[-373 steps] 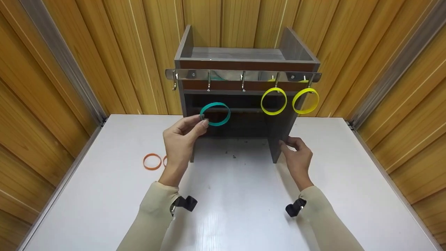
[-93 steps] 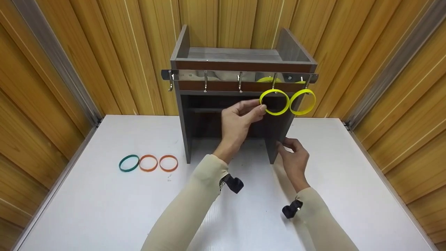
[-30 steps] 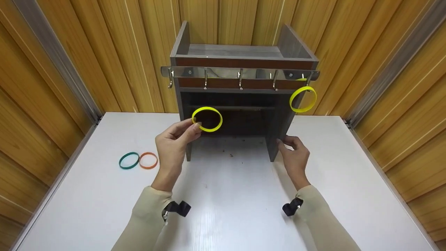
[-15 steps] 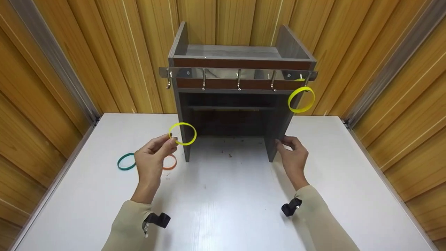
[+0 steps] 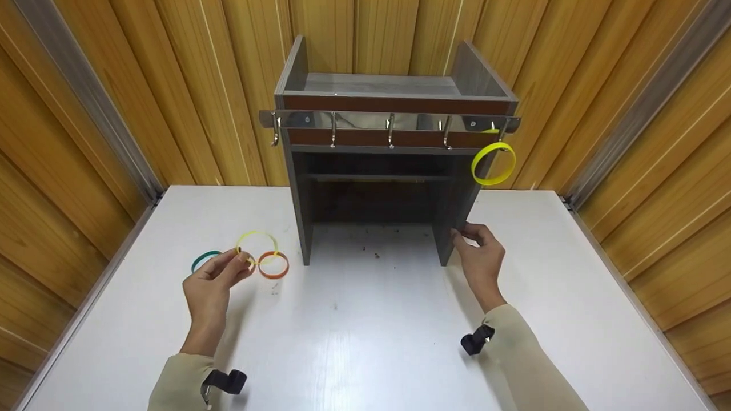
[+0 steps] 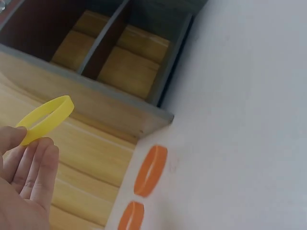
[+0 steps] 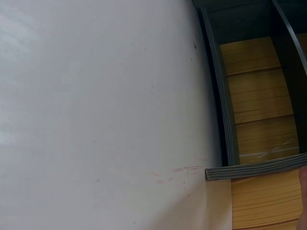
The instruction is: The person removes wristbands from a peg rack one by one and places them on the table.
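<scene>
My left hand pinches a yellow wristband between thumb and fingers, low over the left part of the table. Beneath it lie two orange wristbands, one partly hidden by the hand, and a green wristband beyond the knuckles. At the grey shelf unit's right side panel, my right hand holds the front edge, thumb on the near side. Another yellow wristband hangs from the rightmost hook of the metal hook rail; the other hooks carry nothing.
The shelf unit stands at the back middle of the white table. Wood-look panels close in the back and sides. Dark specks lie on the table under the unit.
The green wristband went from my left hand to the table beside the orange ones. My left hand took a yellow wristband off its hook and moved down and left. The right hand stayed put.
</scene>
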Demonstrator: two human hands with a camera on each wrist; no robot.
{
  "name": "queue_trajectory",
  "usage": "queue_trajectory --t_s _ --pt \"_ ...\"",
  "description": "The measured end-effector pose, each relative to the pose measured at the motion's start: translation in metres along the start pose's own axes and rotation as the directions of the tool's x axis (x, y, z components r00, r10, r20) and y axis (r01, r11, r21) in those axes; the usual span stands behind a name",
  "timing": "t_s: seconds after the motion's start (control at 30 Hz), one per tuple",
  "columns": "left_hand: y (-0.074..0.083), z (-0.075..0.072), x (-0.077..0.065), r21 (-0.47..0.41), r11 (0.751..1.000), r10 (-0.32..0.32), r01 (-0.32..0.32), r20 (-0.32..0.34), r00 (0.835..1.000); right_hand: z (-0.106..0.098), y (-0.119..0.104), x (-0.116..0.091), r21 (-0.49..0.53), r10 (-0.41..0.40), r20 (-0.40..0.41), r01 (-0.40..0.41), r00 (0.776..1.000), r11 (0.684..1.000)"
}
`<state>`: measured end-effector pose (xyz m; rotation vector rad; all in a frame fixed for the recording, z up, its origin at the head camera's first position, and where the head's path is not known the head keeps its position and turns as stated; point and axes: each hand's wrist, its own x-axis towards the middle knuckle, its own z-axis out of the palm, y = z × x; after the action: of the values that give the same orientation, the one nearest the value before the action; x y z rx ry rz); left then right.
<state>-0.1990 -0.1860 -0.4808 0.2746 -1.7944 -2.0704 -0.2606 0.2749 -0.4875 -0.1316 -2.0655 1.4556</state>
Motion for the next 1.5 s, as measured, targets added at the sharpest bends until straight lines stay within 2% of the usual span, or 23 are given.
queue_trajectory --t_s 0.17,0.4,0.73,1.1,1.5 --pt "-0.008 -0.021 0.003 -0.014 0.997 -0.079 0.079 -0.053 0.995 -0.002 0.004 0.003 0.022 -0.005 0.022 0.004 1.000 1.000" --pt "-0.014 -0.048 0.006 0.015 0.984 -0.174 0.177 -0.124 0.977 -0.002 0.004 0.006 -0.002 -0.017 0.033 0.017 0.999 1.000" --pt "-0.019 -0.083 0.012 0.160 0.945 -0.255 0.284 -0.180 0.950 -0.002 0.004 0.009 0.003 -0.022 0.015 0.022 1.000 1.000" --pt "-0.024 -0.103 0.013 0.209 0.902 -0.337 0.377 -0.205 0.919 -0.007 0.002 0.007 0.012 0.003 0.015 -0.003 1.000 1.000" --pt "-0.031 -0.116 0.010 0.289 0.875 -0.342 0.389 -0.199 0.918 -0.002 0.008 0.004 -0.035 0.002 0.021 -0.002 1.000 0.999"
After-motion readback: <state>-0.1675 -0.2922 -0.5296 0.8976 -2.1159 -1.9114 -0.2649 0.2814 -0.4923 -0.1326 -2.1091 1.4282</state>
